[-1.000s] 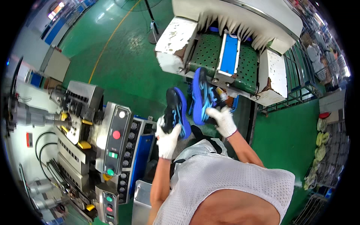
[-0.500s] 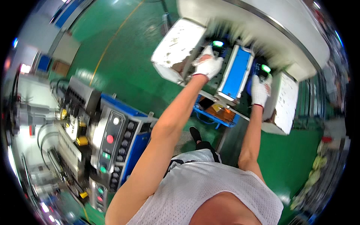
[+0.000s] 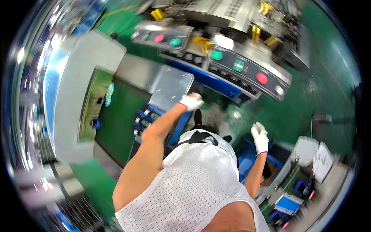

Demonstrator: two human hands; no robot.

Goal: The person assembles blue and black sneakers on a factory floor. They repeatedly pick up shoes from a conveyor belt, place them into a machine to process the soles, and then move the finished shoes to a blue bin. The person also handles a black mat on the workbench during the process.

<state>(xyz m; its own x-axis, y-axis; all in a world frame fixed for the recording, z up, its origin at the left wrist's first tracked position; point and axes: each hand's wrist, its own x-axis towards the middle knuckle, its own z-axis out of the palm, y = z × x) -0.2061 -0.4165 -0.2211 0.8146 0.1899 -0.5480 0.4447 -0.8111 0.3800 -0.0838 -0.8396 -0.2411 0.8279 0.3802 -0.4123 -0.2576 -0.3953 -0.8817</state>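
My left hand, in a white glove, hangs beside the corner of a translucent grey tray; its fingers are loosely bent and a little apart, and nothing shows in them. My right hand, also gloved, is raised to the right of my body over a blue bin. Its fingers stretch out and it holds nothing. Several dark blue and black parts lie in a row next to my left forearm. At the lower right, two dark blue parts with pink-red lights flank a blue-topped block.
Ahead stands a machine with a control panel bearing red, green and white buttons. A large pale housing with a bristle-fringed opening is on the left. White covers stand at the right above the green floor.
I have turned left, so the control panel is now ahead and the blue-topped block behind at right. Both hands have come off the dark parts there; their lights went from green to pink-red.
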